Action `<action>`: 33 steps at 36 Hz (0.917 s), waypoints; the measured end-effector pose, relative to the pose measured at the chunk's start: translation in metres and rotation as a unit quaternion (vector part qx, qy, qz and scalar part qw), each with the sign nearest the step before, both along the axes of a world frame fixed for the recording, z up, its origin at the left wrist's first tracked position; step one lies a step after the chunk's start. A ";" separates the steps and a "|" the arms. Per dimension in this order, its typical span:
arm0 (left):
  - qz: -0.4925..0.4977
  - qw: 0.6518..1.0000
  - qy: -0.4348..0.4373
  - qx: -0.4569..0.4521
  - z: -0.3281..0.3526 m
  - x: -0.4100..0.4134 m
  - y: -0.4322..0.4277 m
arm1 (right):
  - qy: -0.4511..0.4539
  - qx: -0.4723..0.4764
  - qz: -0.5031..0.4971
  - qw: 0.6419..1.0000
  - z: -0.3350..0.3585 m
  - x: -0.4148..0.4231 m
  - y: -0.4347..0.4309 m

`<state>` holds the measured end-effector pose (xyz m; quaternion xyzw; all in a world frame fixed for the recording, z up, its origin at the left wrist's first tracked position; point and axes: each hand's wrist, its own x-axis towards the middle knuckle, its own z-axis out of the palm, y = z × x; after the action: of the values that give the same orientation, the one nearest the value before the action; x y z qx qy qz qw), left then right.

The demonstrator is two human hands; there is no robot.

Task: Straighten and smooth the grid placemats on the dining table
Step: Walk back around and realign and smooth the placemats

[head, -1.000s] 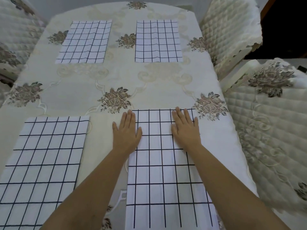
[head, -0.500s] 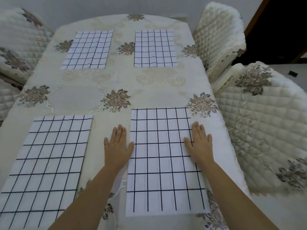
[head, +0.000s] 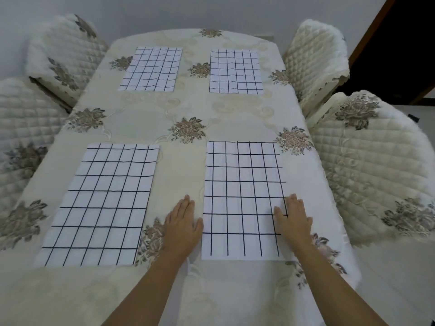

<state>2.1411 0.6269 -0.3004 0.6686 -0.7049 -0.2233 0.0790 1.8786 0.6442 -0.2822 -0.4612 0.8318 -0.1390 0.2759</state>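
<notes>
Several white placemats with black grid lines lie on the dining table (head: 183,109). The near right placemat (head: 242,198) lies flat between my hands. My left hand (head: 182,225) rests flat on the tablecloth at its left edge, fingers straight, thumb touching the mat's edge. My right hand (head: 294,220) lies flat over its right edge, fingers straight. The near left placemat (head: 101,203) lies flat and slightly slanted. The far left placemat (head: 151,68) and far right placemat (head: 235,71) lie near the table's far end.
A cream tablecloth with embroidered flowers covers the table. Quilted covered chairs stand at the right (head: 367,165) and far right (head: 315,57), and at the left (head: 21,128) and far left (head: 63,55). A dark doorway (head: 400,48) opens at the upper right.
Both hands slid from the near right placemat's far end toward me along its side edges. The view pulled back, showing more of the table's near edge.
</notes>
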 end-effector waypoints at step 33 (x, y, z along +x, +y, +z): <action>0.166 0.986 0.021 0.028 0.021 0.289 -0.020 | -0.220 0.039 -0.079 0.972 0.036 0.331 -0.037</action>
<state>2.4304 0.6067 -0.2799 0.7733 -0.5758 -0.2412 0.1108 2.2092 0.6069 -0.2467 -0.3409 0.7893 -0.2263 0.4577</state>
